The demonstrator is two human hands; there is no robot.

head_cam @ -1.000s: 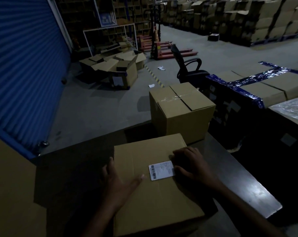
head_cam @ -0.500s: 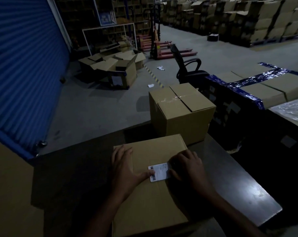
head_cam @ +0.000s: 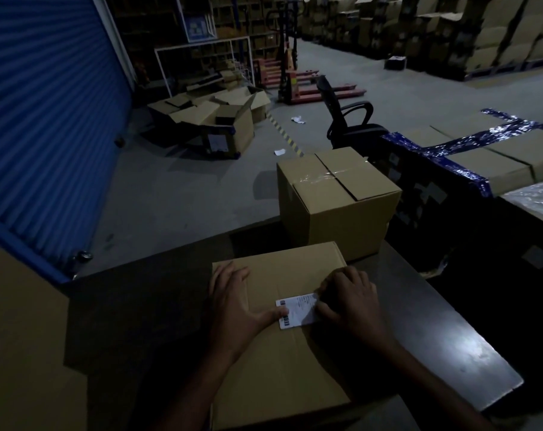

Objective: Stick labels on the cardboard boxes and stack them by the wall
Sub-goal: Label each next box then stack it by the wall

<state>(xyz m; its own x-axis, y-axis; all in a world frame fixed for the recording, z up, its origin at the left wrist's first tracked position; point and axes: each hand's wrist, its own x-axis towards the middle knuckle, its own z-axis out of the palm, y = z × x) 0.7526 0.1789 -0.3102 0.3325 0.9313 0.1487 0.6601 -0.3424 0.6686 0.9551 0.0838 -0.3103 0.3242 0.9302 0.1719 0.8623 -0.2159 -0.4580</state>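
Shipping label [head_cam: 296, 310] lies flat on top of the near cardboard box [head_cam: 282, 362], long axis left-right. Left hand [head_cam: 237, 309] flat, thumb pressing label's left end; right hand [head_cam: 349, 298] fingers bent, pressing its right end.

Ahead: sealed box [head_cam: 335, 200] stands just behind the near box [head_cam: 279, 353].
Left: bare table [head_cam: 133, 306], then a cardboard wall [head_cam: 21, 337].
Right: open table strip to its edge.
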